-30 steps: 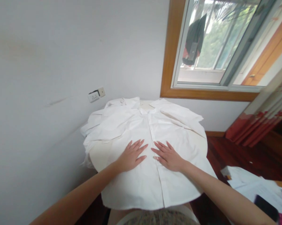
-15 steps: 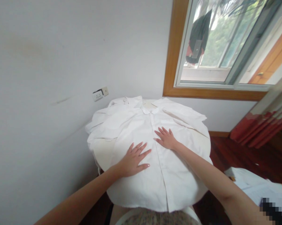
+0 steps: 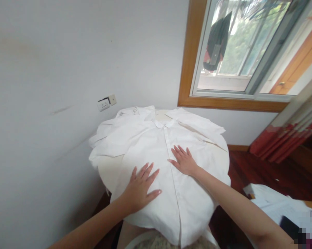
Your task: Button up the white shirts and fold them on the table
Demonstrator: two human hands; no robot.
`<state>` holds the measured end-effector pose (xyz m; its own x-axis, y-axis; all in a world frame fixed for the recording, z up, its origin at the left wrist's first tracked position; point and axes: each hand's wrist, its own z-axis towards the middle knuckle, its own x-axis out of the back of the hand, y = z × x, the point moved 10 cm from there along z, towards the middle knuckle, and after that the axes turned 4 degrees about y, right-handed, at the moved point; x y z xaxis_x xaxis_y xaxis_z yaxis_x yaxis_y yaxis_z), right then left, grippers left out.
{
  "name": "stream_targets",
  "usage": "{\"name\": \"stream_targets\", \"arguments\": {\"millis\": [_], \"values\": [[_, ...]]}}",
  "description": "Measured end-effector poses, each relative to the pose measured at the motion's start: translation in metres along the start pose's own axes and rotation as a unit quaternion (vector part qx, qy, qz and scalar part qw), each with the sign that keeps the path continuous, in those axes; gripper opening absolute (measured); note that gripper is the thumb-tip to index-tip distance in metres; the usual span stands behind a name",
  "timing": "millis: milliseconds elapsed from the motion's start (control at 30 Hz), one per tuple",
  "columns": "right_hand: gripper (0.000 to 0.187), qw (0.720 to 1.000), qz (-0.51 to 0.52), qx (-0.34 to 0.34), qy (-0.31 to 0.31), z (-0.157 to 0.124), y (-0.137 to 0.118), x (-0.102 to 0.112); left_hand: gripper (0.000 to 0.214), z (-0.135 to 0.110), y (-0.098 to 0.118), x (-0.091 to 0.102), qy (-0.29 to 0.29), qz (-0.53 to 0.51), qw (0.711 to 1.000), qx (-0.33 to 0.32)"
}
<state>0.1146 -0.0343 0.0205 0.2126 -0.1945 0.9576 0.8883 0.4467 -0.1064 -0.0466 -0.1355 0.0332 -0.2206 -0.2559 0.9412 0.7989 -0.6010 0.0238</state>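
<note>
A white button-up shirt [image 3: 150,145] lies spread front-up over a small round table [image 3: 109,169], its hem hanging off the near edge. My left hand [image 3: 140,188] lies flat and open on the shirt's lower left front, fingers spread. My right hand [image 3: 183,160] rests flat and open just right of the button placket, nearer the chest. Both sleeves are folded out toward the table's far sides.
A white wall with a socket [image 3: 105,103] stands left of the table. A wood-framed window [image 3: 239,55] is behind, with a dark garment hanging outside. Red curtain [image 3: 288,135] and dark wooden floor lie to the right, with papers [image 3: 275,204] at lower right.
My left hand has slid down toward the shirt's hem. My right hand first moved up toward the chest, then came back slightly. The shirt hangs farther over the near edge.
</note>
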Motion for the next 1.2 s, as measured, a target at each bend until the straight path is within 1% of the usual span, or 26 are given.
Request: {"name": "stream_targets", "arguments": {"millis": [67, 100, 167, 233, 267, 333, 367, 433, 500, 600, 667, 767, 833, 933, 1033, 1100, 1200], "values": [[0.068, 1.000, -0.004, 0.002, -0.002, -0.003, -0.001, 0.000, 0.060, 0.008, -0.001, 0.007, 0.001, -0.003, 1.000, 0.007], [0.068, 1.000, -0.007, 0.001, -0.002, -0.003, -0.002, 0.000, 0.053, 0.017, -0.002, 0.011, 0.010, -0.004, 1.000, 0.014], [0.068, 1.000, -0.011, -0.002, 0.002, -0.003, -0.002, 0.001, 0.042, 0.043, -0.007, 0.019, 0.043, -0.008, 0.999, 0.027], [0.068, 1.000, -0.014, -0.005, 0.008, -0.003, -0.003, 0.001, 0.040, 0.078, -0.008, 0.019, 0.076, -0.010, 0.997, 0.012], [0.068, 1.000, -0.016, -0.005, 0.009, -0.003, -0.003, 0.001, 0.041, 0.096, -0.010, 0.013, 0.078, -0.005, 0.997, 0.005], [0.067, 1.000, -0.020, -0.005, 0.010, -0.002, -0.004, 0.000, 0.045, 0.128, -0.021, -0.010, 0.050, 0.006, 0.998, 0.023], [0.067, 1.000, -0.022, -0.005, 0.011, -0.003, -0.004, 0.000, 0.047, 0.139, -0.029, -0.024, 0.028, 0.006, 0.999, 0.043], [0.067, 1.000, -0.024, -0.007, 0.017, -0.004, -0.003, 0.000, 0.053, 0.152, -0.045, -0.048, -0.004, 0.002, 0.996, 0.088], [0.067, 0.999, -0.024, -0.008, 0.023, -0.006, -0.003, 0.001, 0.058, 0.154, -0.056, -0.062, -0.014, -0.001, 0.993, 0.116], [0.066, 1.000, -0.019, -0.009, 0.024, 0.000, -0.003, 0.007, 0.065, 0.149, -0.065, -0.068, -0.010, 0.006, 0.991, 0.136], [0.059, 0.999, -0.018, -0.015, 0.032, 0.012, -0.001, 0.015, 0.066, 0.147, -0.067, -0.069, -0.015, 0.012, 0.990, 0.142], [0.048, 0.999, -0.030, -0.011, 0.043, 0.040, 0.004, 0.024, 0.066, 0.148, -0.067, -0.070, -0.023, 0.016, 0.989, 0.144], [0.046, 0.999, -0.040, -0.007, 0.035, 0.058, 0.010, 0.019, 0.067, 0.148, -0.068, -0.070, -0.020, 0.014, 0.988, 0.149], [0.052, 0.998, -0.039, -0.055, 0.007, 0.071, 0.029, -0.001, 0.065, 0.144, -0.071, -0.066, 0.001, 0.011, 0.988, 0.155], [0.062, 0.997, -0.021, -0.077, -0.008, 0.069, 0.044, -0.018, 0.057, 0.134, -0.077, -0.058, 0.028, 0.021, 0.989, 0.146], [0.067, 0.996, -0.017, -0.083, -0.001, 0.064, 0.054, -0.019, 0.052, 0.127, -0.084, -0.054, 0.032, 0.027, 0.990, 0.137], [0.071, 0.994, -0.021, -0.107, 0.000, 0.055, 0.078, -0.017, 0.050, 0.115, -0.101, -0.049, 0.022, 0.040, 0.990, 0.133]]}}
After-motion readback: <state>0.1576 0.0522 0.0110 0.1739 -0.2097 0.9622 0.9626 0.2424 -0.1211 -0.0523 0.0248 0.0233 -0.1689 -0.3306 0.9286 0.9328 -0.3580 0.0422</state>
